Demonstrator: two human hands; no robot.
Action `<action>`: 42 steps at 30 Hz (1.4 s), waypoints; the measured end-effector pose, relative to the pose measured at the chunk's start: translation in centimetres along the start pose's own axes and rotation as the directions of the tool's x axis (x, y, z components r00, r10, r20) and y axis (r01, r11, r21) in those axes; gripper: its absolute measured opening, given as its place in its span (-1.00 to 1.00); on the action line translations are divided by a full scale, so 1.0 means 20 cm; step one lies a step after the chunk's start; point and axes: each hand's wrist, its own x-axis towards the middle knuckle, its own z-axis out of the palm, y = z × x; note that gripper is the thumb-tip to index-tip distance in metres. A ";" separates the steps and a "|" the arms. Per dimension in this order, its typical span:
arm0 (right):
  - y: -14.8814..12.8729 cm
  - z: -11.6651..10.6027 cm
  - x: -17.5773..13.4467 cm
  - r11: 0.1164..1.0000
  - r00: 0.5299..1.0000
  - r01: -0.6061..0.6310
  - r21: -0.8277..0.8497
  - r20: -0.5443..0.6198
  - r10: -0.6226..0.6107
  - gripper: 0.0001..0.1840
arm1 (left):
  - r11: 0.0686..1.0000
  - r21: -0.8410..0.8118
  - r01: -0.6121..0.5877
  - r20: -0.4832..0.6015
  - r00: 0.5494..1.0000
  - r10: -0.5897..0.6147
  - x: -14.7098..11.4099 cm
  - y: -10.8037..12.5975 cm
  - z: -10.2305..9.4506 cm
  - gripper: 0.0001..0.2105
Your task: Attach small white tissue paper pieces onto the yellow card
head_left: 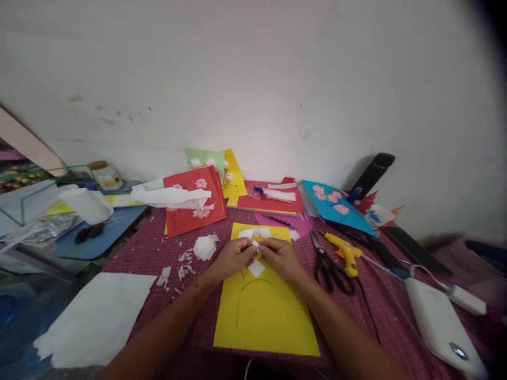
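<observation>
A yellow sheet of paper (277, 322) lies in front of me with dark curved lines drawn on it. Above its upper half, my left hand (237, 257) and my right hand (279, 257) meet, fingertips pinched together on a small piece of white tissue paper (255, 244). Just below the fingers, a white tissue square (256, 268) rests on the yellow sheet. More white pieces (259, 231) sit along the sheet's top edge, partly behind my hands. Left of my left hand is a stack of cut white tissue (205, 247), with torn scraps (186, 269) beside it.
Black scissors (332, 266) and a yellow glue gun (346, 252) lie on the right, near a white power bank (443, 324). Behind stand red (190, 224) and blue cards (352, 214) with pink-white flowers. A large white sheet (95, 316) hangs over the table's left edge.
</observation>
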 end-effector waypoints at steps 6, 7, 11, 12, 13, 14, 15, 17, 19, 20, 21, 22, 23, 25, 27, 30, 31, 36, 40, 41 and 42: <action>0.01 0.00 0.00 0.996 0.999 0.053 -0.073 0.001 -0.053 -0.82 | 0.995 -0.096 0.037 0.031 0.999 -0.034 0.01 -0.02 0.01 -0.76; 0.01 0.00 0.00 0.993 0.997 0.071 -0.096 0.003 -0.071 -0.83 | 0.993 -0.112 0.042 0.036 0.999 -0.038 0.01 -0.02 0.01 -0.76; 0.00 0.00 0.00 0.966 0.988 0.156 -0.208 0.015 -0.157 -0.84 | 0.991 -0.128 0.048 0.033 0.998 -0.045 0.01 -0.03 0.01 -0.75; -0.01 0.00 0.00 0.956 0.984 0.175 -0.234 0.021 -0.175 -0.85 | 0.992 -0.120 0.046 0.027 0.999 -0.043 0.01 -0.03 0.01 -0.75; -0.01 0.00 0.00 0.948 0.982 0.189 -0.256 0.028 -0.188 -0.86 | 0.993 -0.111 0.045 0.021 0.999 -0.043 0.02 -0.04 0.01 -0.74; -0.01 0.00 0.00 0.941 0.979 0.201 -0.272 0.036 -0.199 -0.87 | 0.994 -0.104 0.045 0.018 0.999 -0.043 0.02 -0.04 0.01 -0.74; -0.02 0.00 0.00 0.936 0.977 0.211 -0.283 0.045 -0.206 -0.87 | 0.994 -0.098 0.044 0.015 0.999 -0.043 0.02 -0.04 0.01 -0.73; -0.02 0.00 -0.01 0.931 0.975 0.221 -0.290 0.054 -0.214 -0.88 | 0.996 -0.085 0.041 0.009 0.999 -0.040 0.02 -0.04 0.01 -0.73; -0.03 0.00 -0.01 0.933 0.975 0.222 -0.283 0.054 -0.215 -0.87 | 0.997 -0.071 0.035 0.003 0.999 -0.035 0.02 -0.04 0.01 -0.73; -0.03 0.00 -0.01 0.936 0.976 0.216 -0.279 0.048 -0.211 -0.86 | 0.997 -0.066 0.034 0.001 0.999 -0.034 0.02 -0.04 0.01 -0.73; -0.03 0.00 -0.01 0.938 0.978 0.208 -0.276 0.040 -0.205 -0.85 | 0.997 -0.062 0.034 -0.003 0.999 -0.034 0.02 -0.04 0.01 -0.73; -0.04 0.00 -0.01 0.941 0.980 0.199 -0.275 0.034 -0.198 -0.84 | 0.998 -0.059 0.036 -0.007 0.999 -0.036 0.02 -0.03 0.01 -0.72; -0.04 0.00 -0.01 0.943 0.981 0.190 -0.274 0.029 -0.189 -0.83 | 0.998 -0.055 0.036 -0.008 0.999 -0.036 0.02 -0.03 0.01 -0.72; -0.04 -0.01 -0.01 0.948 0.985 0.172 -0.269 0.023 -0.173 -0.82 | 0.999 -0.043 0.031 -0.006 0.999 -0.031 0.02 -0.02 0.00 -0.72; -0.04 -0.01 -0.01 0.954 0.987 0.161 -0.254 0.024 -0.160 -0.82 | 0.999 -0.036 0.028 -0.002 1.000 -0.028 0.01 -0.02 0.00 -0.72; -0.04 0.00 -0.01 0.963 0.989 0.145 -0.225 0.022 -0.144 -0.81 | 0.999 -0.032 0.036 -0.003 0.999 -0.036 0.01 -0.02 0.01 -0.73; -0.04 0.00 -0.01 0.967 0.991 0.137 -0.215 0.021 -0.136 -0.81 | 0.999 -0.031 0.039 -0.006 0.999 -0.039 0.01 -0.02 0.01 -0.74; -0.04 0.00 0.00 0.989 0.998 0.061 -0.138 0.006 -0.060 -0.77 | 0.999 -0.020 0.039 -0.014 0.999 -0.040 0.01 -0.01 0.01 -0.74; -0.02 0.00 0.00 0.999 1.000 -0.019 -0.049 -0.011 0.019 -0.76 | 0.999 -0.027 0.044 -0.004 0.999 -0.045 0.01 0.00 0.01 -0.76; -0.02 0.00 0.01 0.999 0.999 -0.040 -0.024 -0.012 0.040 -0.76 | 0.999 -0.029 0.043 -0.004 0.999 -0.044 0.01 0.00 0.01 -0.77; -0.01 0.00 0.01 0.998 0.998 -0.061 0.001 -0.011 0.061 -0.77 | 0.999 -0.031 0.042 -0.005 0.999 -0.042 0.01 0.00 0.01 -0.77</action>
